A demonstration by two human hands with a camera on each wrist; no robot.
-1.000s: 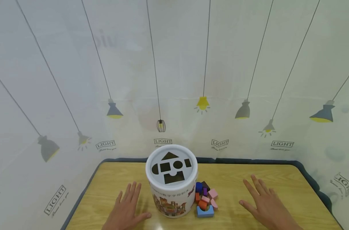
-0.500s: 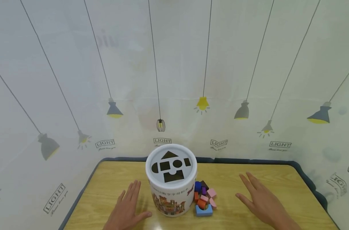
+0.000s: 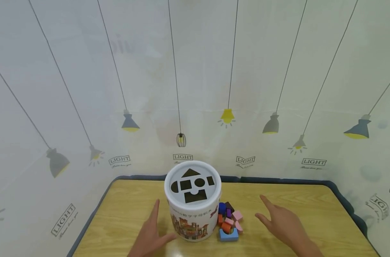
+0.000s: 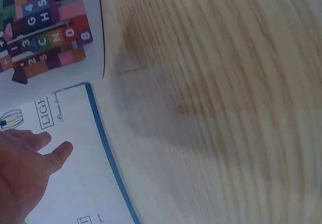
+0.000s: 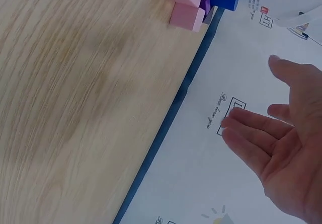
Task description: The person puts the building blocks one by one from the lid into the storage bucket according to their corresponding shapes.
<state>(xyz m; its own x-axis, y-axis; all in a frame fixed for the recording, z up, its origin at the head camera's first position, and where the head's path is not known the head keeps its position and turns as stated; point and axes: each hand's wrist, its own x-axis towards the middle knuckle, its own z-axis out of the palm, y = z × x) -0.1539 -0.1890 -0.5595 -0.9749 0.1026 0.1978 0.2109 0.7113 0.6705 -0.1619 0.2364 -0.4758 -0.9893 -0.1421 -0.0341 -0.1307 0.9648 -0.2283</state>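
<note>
A white bucket [image 3: 190,228] with a printed picture stands on the table, its lid [image 3: 178,196] cut with shaped holes. My left hand [image 3: 151,233] is beside its left side, thumb and forefinger spread; whether the thumb touches it I cannot tell. In the left wrist view the left hand [image 4: 25,173] holds nothing. Against the bucket's right side lies a small pile of blocks: a light blue arch [image 3: 228,236], a dark blue cylinder [image 3: 222,208], an orange piece [image 3: 226,227] and pink ones [image 3: 237,215]. Right of them hovers my right hand [image 3: 284,226], fingers loosely extended, holding nothing.
The wooden table [image 3: 133,192] has a dark padded edge [image 3: 345,200] along its back and sides. Behind it hangs a pale wall covering [image 3: 201,89] printed with lamps and the word LIGHT.
My right hand has shifted left toward the blocks and turned onto its side. My left hand has moved slightly right and turned, closer to the bucket. Bucket and blocks stay put.
</note>
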